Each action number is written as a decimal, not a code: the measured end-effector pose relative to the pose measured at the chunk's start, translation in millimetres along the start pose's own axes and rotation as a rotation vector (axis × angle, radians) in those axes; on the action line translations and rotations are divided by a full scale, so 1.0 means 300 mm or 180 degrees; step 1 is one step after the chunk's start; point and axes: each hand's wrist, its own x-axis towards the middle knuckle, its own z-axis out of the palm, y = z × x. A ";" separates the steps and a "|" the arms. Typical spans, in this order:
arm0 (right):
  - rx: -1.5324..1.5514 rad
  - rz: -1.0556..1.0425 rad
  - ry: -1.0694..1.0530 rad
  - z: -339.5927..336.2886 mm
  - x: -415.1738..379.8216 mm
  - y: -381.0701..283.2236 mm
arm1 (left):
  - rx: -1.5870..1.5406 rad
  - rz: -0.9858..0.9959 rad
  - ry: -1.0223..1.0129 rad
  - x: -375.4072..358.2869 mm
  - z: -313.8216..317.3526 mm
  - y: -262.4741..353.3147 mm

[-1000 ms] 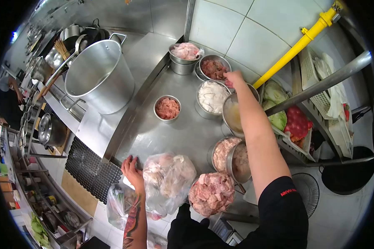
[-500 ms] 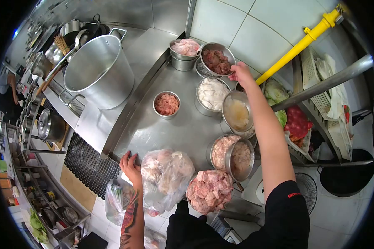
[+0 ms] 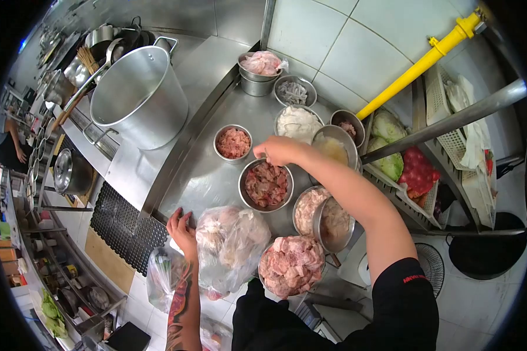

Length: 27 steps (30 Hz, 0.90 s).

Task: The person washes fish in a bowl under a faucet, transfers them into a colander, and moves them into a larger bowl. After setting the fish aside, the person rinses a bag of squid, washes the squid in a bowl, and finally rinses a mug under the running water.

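My right hand (image 3: 277,151) pinches the far rim of a steel bowl (image 3: 243,199) that holds dark red cut meat (image 3: 266,184), over the middle of the steel table. Just left of that hand sits a smaller bowl of minced meat (image 3: 233,143). My left hand (image 3: 182,232) rests at the table's near left edge, its fingers apart and holding nothing. Right beside it lies a clear plastic bag (image 3: 231,248) with pale contents. Close to my body stands a heaped container of pink meat chunks (image 3: 291,266). My right forearm partly covers a bowl of yellowish liquid (image 3: 332,149).
A large aluminium pot (image 3: 137,102) stands on the left counter. Bowls with white paste (image 3: 298,123), grey strips (image 3: 293,92) and pale meat (image 3: 260,62) line the back. A yellow pipe (image 3: 416,67) and a metal rail (image 3: 451,120) run along the right, near vegetable baskets (image 3: 418,199).
My right hand has brought the bowl of dark red meat from the back right to the table's middle. The bowl of grey strips behind it is now uncovered. My left hand stays at the edge.
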 end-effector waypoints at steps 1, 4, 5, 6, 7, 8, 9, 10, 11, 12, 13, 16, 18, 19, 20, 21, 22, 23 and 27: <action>-0.0014 0.0005 0.0335 -0.009 -0.003 0.005 | 0.0035 0.0037 0.0001 0.005 0.001 -0.004; 0.0502 0.0372 0.1682 -0.143 0.015 0.083 | -0.0005 -0.0010 0.0016 0.001 0.012 -0.013; 0.0617 0.0647 0.2424 -0.201 0.026 0.152 | -0.0009 -0.0028 0.0006 0.002 0.012 -0.006; 0.0602 0.1010 0.2839 -0.260 0.034 0.253 | -0.0036 -0.0037 0.0001 0.006 0.004 0.003; 0.0324 0.1657 0.3170 -0.293 0.046 0.353 | -0.0051 -0.0048 -0.0004 0.010 -0.003 0.009; 0.0226 0.2204 0.3238 -0.303 0.049 0.464 | -0.0030 -0.0072 -0.0015 0.011 -0.010 0.012; 0.0181 0.2833 0.2922 -0.305 0.028 0.511 | -0.0022 -0.0054 -0.0006 0.015 -0.010 0.015; 0.0144 0.3053 0.2043 -0.310 0.002 0.563 | -0.0014 -0.0034 -0.0002 0.016 -0.009 0.017; 0.0537 0.3107 0.1780 -0.270 0.023 0.697 | 0.0000 -0.0044 -0.0042 0.016 -0.008 0.012; 0.0546 0.3092 0.1750 -0.255 0.030 0.683 | 0.0023 -0.0066 -0.0052 0.017 -0.006 0.000; 0.1406 0.3198 0.1763 -0.246 0.026 0.655 | 0.0043 -0.0013 -0.0025 0.021 -0.007 0.000; 0.2261 0.3374 0.1625 -0.206 0.048 0.701 | 0.0047 -0.0064 -0.0070 0.019 -0.010 0.018; 0.2586 0.3380 0.1545 -0.197 0.061 0.757 | 0.0033 -0.0102 -0.0064 0.024 -0.011 0.021; 0.2976 0.3394 0.1669 -0.189 0.071 0.770 | 0.0030 -0.0112 -0.0052 0.023 -0.011 0.020; 0.2961 0.3377 0.1670 -0.192 0.073 0.784 | 0.0022 -0.0137 -0.0056 0.022 -0.011 0.017; 0.3354 0.3136 0.2043 -0.185 0.072 0.798 | 0.0018 -0.0162 -0.0067 0.019 -0.010 0.014; 0.3749 0.2879 0.2413 -0.182 0.066 0.784 | 0.0025 -0.0167 -0.0061 0.016 -0.010 0.010; 0.3756 0.2885 0.2414 -0.179 0.056 0.770 | 0.0020 -0.0123 -0.0051 0.016 -0.009 0.007; 0.4076 0.2565 0.2730 -0.222 -0.060 0.663 | -0.0015 -0.0115 -0.0021 0.014 -0.007 0.010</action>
